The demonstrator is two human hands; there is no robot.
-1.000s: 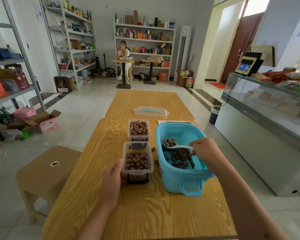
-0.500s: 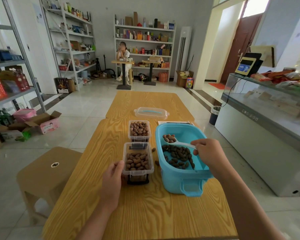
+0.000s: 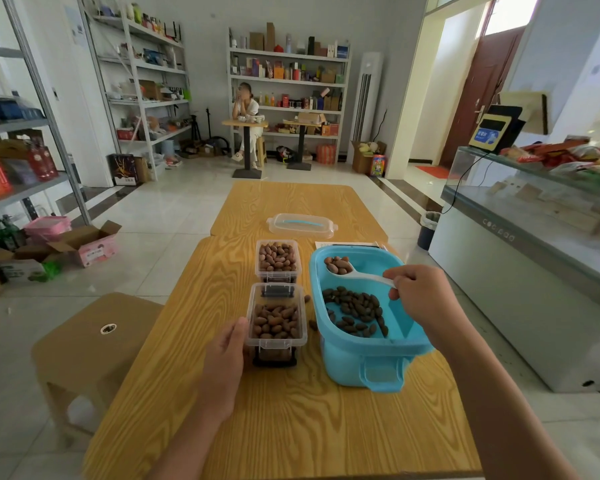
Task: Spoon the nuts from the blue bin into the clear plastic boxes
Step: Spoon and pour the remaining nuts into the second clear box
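Right hand (image 3: pixel 421 296) pinching handle of white spoon (image 3: pixel 354 271), bowl loaded with nuts, raised over far end of blue bin (image 3: pixel 371 351). More nuts (image 3: pixel 355 311) loose on bin floor. Left hand (image 3: pixel 227 351), fingers straight and together, pressed against left wall of near clear box (image 3: pixel 276 318), well filled. Far clear box (image 3: pixel 278 259) just beyond, also filled. Clear lid (image 3: pixel 301 225) farther off on wooden table (image 3: pixel 291 427). Stray nut beside bin.
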